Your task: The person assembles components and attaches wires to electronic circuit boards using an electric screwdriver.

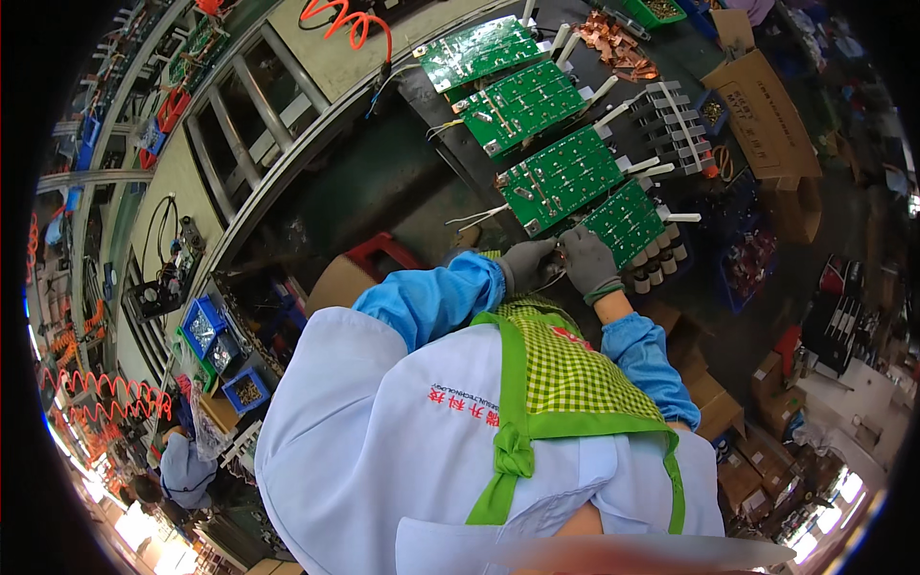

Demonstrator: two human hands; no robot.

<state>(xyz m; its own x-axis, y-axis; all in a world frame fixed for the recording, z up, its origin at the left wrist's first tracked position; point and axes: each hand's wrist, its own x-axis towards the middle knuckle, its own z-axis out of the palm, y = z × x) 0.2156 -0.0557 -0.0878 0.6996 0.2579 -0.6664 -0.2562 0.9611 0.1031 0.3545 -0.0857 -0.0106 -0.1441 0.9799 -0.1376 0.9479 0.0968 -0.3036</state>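
Observation:
Both hands, in grey gloves with blue oversleeves above, meet at the left corner of the nearest green circuit board (625, 225). My left hand (526, 266) is closed, its fingertips bent toward the right hand. My right hand (590, 262) lies over the board's near-left edge with its fingers curled in. Whatever sits between the fingertips is small and hidden by the gloves. Dark round cylinders (656, 265) line the near-right edge of this board. Beyond it, a row of similar boards follows, including a second board (561, 182) with pale wires (476, 218) at its left end.
A grey metal finned part (674, 129) and copper-coloured pieces (618, 46) lie right of the boards. A cardboard box (767, 115) stands farther right. Roller rails (259, 115) run along the left, near blue bins (204, 326) of small parts. A red coiled hose (356, 24) hangs at the top.

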